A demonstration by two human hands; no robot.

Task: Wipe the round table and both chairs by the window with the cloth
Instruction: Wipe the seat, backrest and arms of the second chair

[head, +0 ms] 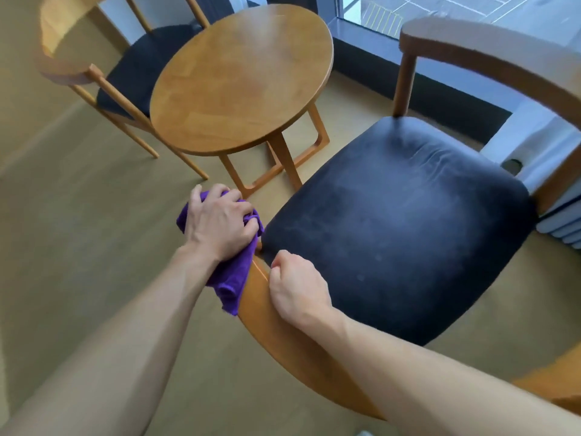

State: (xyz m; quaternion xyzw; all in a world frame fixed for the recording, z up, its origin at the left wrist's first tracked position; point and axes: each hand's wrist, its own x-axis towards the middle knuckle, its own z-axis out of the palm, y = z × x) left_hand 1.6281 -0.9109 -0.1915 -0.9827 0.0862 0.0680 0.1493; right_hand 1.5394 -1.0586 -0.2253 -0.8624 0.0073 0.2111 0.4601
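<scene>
The curved wooden backrest (276,335) of the near chair (399,228) is gripped by the right hand (297,289); the purple cloth (231,272), bunched in the left hand (220,223), is pressed on its end. Judged underway: the seat looks dusty, and no wiping can be confirmed on the round worktop (242,77) or far chair (138,73).

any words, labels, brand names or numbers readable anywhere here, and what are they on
None: no readable text shows in this view.
The purple cloth, the round table, the near chair and the far chair show no label or brand mark.
The yellow and white markings outside the window are lines only, not letters or numbers.
</scene>
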